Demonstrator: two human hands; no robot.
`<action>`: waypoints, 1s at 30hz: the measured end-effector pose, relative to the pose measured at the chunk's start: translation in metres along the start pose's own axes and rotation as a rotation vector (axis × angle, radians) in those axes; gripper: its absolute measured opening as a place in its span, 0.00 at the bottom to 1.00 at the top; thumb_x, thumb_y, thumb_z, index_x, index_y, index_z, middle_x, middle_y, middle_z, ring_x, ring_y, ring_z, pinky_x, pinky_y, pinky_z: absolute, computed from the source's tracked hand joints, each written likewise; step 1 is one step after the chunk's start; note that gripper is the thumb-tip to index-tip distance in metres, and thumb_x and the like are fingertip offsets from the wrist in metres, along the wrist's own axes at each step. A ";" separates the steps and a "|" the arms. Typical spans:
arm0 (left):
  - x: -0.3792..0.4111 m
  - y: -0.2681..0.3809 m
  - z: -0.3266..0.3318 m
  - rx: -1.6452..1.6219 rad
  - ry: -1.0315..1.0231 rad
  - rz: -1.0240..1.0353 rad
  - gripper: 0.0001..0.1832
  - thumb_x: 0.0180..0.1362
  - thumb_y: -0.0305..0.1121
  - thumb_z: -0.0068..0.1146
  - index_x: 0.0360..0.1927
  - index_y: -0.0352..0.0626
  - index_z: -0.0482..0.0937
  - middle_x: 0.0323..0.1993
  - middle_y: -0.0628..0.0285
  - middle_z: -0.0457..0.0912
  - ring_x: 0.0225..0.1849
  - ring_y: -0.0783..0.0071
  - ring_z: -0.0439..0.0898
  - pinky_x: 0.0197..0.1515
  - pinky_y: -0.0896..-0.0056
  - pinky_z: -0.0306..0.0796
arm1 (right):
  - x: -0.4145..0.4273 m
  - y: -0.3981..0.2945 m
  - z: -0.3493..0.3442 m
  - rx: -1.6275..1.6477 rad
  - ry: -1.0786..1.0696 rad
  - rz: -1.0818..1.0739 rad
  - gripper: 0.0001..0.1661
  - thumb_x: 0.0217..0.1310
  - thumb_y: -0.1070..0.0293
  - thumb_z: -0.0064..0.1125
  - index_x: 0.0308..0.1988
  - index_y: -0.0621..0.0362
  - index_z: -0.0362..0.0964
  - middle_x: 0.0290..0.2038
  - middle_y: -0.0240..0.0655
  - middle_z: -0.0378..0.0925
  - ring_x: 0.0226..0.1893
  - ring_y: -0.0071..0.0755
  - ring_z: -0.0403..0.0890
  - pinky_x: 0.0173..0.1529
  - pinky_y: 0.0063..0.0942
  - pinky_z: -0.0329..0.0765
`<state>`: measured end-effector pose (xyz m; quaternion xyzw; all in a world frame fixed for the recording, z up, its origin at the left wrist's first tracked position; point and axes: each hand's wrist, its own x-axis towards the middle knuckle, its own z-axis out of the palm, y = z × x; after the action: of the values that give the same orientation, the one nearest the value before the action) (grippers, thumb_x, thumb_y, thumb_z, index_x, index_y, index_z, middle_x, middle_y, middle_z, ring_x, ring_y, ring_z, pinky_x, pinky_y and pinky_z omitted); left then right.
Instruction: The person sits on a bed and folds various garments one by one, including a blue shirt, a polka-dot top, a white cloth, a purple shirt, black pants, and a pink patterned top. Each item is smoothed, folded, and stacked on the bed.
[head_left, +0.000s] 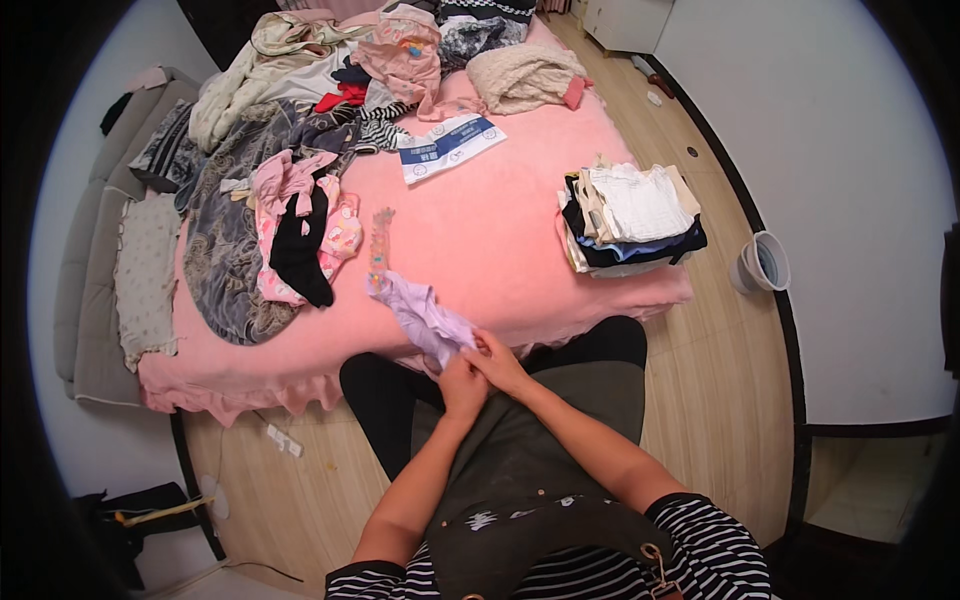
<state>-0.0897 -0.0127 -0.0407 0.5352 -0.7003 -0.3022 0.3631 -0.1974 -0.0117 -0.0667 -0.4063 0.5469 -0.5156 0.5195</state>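
Observation:
A lilac garment (424, 307) with a sheer, colourfully dotted trim (379, 244) stretches across the front of the pink bedspread (480, 247). Its near end is gathered between my left hand (463, 386) and my right hand (501, 366), which meet above my lap at the bed's edge. Fingers of both hands pinch the fabric; part of the grip is hidden. Left of the garment lie black clothing (300, 251), a pink patterned cloth (345, 225) and a crumpled pink garment (283, 180). To the right stands a stack of folded clothes (634, 217), with a white cloth on top.
Rumpled clothes and blankets (285, 67) heap up at the far left. A blue-and-white printed bag (452, 148) lies mid-bed, near a folded cream blanket (525, 77). A grey sofa (94, 277) adjoins the bed's left. On the floor are a bin (760, 262) and a power strip (285, 440).

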 end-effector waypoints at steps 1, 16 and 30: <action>-0.007 0.002 0.003 0.014 -0.018 0.017 0.08 0.54 0.33 0.59 0.32 0.39 0.76 0.24 0.50 0.77 0.28 0.47 0.77 0.33 0.53 0.70 | 0.001 -0.003 0.002 0.008 -0.032 0.108 0.17 0.66 0.61 0.56 0.47 0.62 0.72 0.32 0.27 0.75 0.32 0.17 0.73 0.36 0.20 0.73; 0.160 -0.033 -0.056 0.933 -0.751 0.205 0.14 0.45 0.31 0.56 0.38 0.49 0.83 0.42 0.56 0.81 0.49 0.56 0.76 0.55 0.46 0.61 | 0.014 -0.103 -0.083 -0.392 -0.040 -0.339 0.13 0.61 0.72 0.53 0.46 0.63 0.76 0.36 0.40 0.80 0.35 0.30 0.79 0.42 0.26 0.74; 0.059 0.014 -0.218 -0.721 -0.545 -0.193 0.15 0.45 0.28 0.70 0.27 0.44 0.70 0.17 0.75 0.60 0.19 0.84 0.63 0.21 0.82 0.59 | -0.042 -0.171 -0.113 -0.542 0.298 -0.638 0.08 0.60 0.78 0.51 0.39 0.63 0.75 0.31 0.43 0.78 0.31 0.42 0.80 0.36 0.31 0.74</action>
<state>0.0746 -0.0741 0.1029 0.3385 -0.5673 -0.6886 0.2990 -0.3194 0.0221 0.0997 -0.5975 0.5785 -0.5411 0.1249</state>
